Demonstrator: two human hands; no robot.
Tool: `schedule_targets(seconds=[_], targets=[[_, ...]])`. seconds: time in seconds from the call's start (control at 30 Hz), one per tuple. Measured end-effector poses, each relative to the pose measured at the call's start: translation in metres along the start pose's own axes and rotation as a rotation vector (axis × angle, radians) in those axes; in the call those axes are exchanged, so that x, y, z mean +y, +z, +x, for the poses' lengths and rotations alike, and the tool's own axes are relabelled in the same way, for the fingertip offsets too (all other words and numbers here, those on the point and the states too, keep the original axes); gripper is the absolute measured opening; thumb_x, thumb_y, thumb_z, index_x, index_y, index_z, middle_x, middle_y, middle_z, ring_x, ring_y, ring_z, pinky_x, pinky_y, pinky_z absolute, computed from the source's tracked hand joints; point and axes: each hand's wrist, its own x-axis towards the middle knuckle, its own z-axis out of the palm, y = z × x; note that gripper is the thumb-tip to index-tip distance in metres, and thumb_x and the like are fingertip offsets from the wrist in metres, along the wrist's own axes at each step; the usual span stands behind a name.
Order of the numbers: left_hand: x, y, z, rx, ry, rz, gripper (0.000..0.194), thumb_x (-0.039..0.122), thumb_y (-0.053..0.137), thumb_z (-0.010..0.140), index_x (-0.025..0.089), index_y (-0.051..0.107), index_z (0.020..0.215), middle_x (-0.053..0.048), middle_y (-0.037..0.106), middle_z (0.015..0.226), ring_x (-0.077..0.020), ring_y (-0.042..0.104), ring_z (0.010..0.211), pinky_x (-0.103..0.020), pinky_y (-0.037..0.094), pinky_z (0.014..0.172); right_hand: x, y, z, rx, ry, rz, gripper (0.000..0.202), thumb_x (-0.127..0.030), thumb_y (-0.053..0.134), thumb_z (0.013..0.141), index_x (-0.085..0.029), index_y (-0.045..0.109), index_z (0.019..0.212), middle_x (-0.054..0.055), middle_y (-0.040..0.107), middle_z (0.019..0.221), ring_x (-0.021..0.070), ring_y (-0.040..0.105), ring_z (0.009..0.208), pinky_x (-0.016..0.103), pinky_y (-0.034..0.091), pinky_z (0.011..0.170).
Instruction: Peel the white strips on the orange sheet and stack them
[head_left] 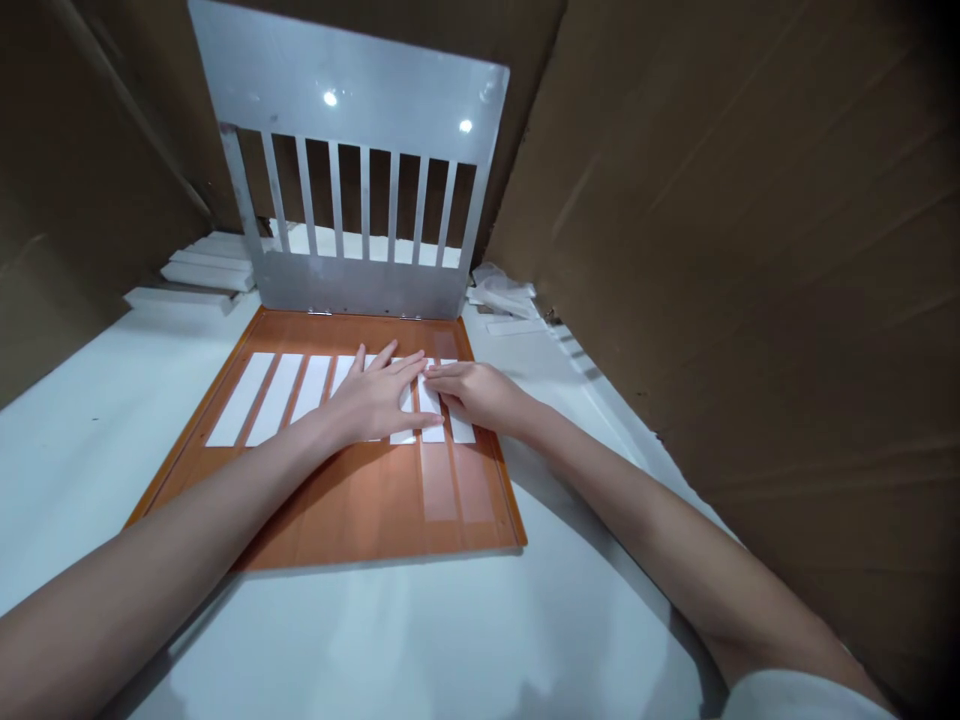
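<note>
White sleeve (806, 695) lies nearest the viewer, at four o'clock as taken from the centre of the orange board. Left hand (375, 395), close to that centre, is palm down with fingers fanned; its grip is released, grasping nothing visible. Its index fingertip and thumb reach toward opposite ends of one white strip (430, 400), second from the right end of the row, apparently to steady it. Right hand (480, 392), toward three o'clock, has its fingers bunched over the far part of the same strip, thumb tucked below; whether that grip pinches the strip or merely presses it cannot be told.

Remaining white strips (275, 400) lie side by side on the orange board (337, 520), evenly gapped, presumably to suit its layout. Pale translucent strips (439, 490) show at four o'clock. At twelve o'clock a slotted metal plate (352, 105) stands raised at the board's far edge, its slots seemingly spaced to match the row. Stacked white pieces (210, 272) sit at ten to eleven o'clock, crumpled film (504, 292) near two, all on the white tabletop (360, 640). Brown cardboard walls (735, 220) enclose the station.
</note>
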Motion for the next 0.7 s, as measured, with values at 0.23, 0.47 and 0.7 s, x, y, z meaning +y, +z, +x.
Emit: schedule_targets(seconds=[0.23,0.47,0.7], targets=[[-0.0021,0.0024,0.0005,-0.001,0.006,0.022,0.077,0.067,0.036,0.078,0.022,0.027,0.140,-0.001,0.026,0.147,-0.0310,0.009,0.137,-0.057,0.000,0.106,-0.0021,-0.0027,0.0013,-0.039,-0.042,-0.040,0.025,-0.007,0.043,0.082,-0.017,0.066,0.086,0.006,0.069,0.092,0.0181,0.061,0.095,0.029,0.046,0.084],[-0.0031,0.0030,0.0003,-0.001,0.014,0.019,0.074,0.066,0.037,0.079,0.024,0.029,0.139,-0.001,0.026,0.147,-0.0313,0.010,0.137,-0.058,0.000,0.106,-0.0030,-0.0029,0.0013,-0.037,-0.044,-0.069,0.026,-0.008,0.042,0.083,-0.017,0.066,0.083,0.007,0.068,0.092,0.0179,0.062,0.092,0.029,0.046,0.083],[-0.0013,0.0013,0.0002,-0.016,0.004,-0.010,0.076,0.067,0.038,0.078,0.024,0.028,0.140,0.000,0.025,0.147,-0.0309,0.009,0.137,-0.057,-0.002,0.106,-0.0015,-0.0024,-0.0003,-0.021,-0.042,-0.025,0.026,-0.007,0.043,0.081,-0.018,0.066,0.084,0.006,0.068,0.093,0.0178,0.062,0.092,0.031,0.047,0.084]])
